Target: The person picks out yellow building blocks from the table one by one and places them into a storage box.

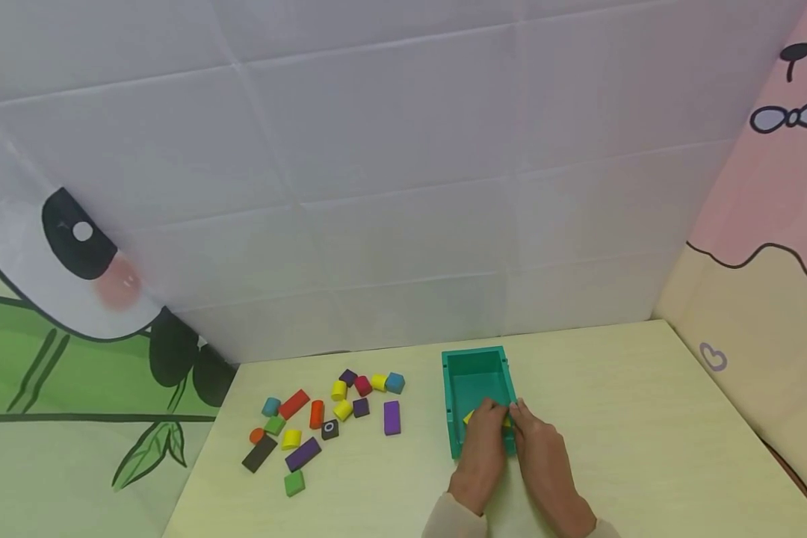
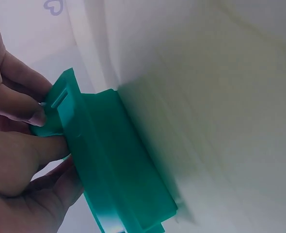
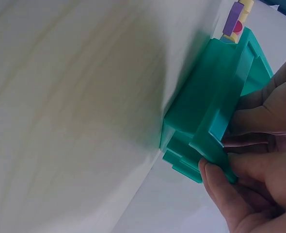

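1. Pinching the near right corner of the green box [image 1: 449, 403] with the right grip [image 1: 545, 452], clamped on its rim by thumb and finger.
2. Reaching into the near end with the left grip [image 1: 484, 448], over a yellow piece [image 1: 469, 416]; cannot tell whether clamped on it.
3. Standing on the worktop [image 1: 645, 418], right of the loose blocks [image 1: 392, 417]: rectangular, open-topped, with a jutting rim.

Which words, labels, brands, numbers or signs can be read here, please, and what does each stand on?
No words, brands or numbers are readable.
Pale ring on the small black cube-shaped block: too small to tell if letter or zero.
Purple heart outline on the cream printed backdrop: a drawing.
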The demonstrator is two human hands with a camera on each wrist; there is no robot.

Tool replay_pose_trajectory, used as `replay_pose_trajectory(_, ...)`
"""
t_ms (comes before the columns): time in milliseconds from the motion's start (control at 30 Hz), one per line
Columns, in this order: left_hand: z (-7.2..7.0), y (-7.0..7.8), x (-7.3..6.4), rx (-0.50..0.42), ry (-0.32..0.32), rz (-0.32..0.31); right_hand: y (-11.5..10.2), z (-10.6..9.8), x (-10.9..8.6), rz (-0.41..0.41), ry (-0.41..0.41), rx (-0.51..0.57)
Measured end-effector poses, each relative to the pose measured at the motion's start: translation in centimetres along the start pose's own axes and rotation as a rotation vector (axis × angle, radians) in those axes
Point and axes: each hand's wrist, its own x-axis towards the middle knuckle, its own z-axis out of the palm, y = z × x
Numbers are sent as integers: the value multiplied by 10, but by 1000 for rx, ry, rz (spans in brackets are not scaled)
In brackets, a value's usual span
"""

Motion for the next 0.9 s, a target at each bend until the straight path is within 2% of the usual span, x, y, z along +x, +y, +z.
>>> replay_pose_trajectory(167, 3, -2, 3, 39, -7, 6, 1, 1, -1, -4, -1, -1)
replay_pose_trajectory(333, 4, -2, 7, 78, -35, -23, 1, 0, -1, -10, 15, -3)
replay_pose_trajectory(567, 2, 1, 9, 73, -66, -66, 1, 0, -1, -23, 16, 0)
replay_pose_trajectory(900, 2, 0, 10, 77, -71, -58, 2, 0, 0, 3, -9, 22)
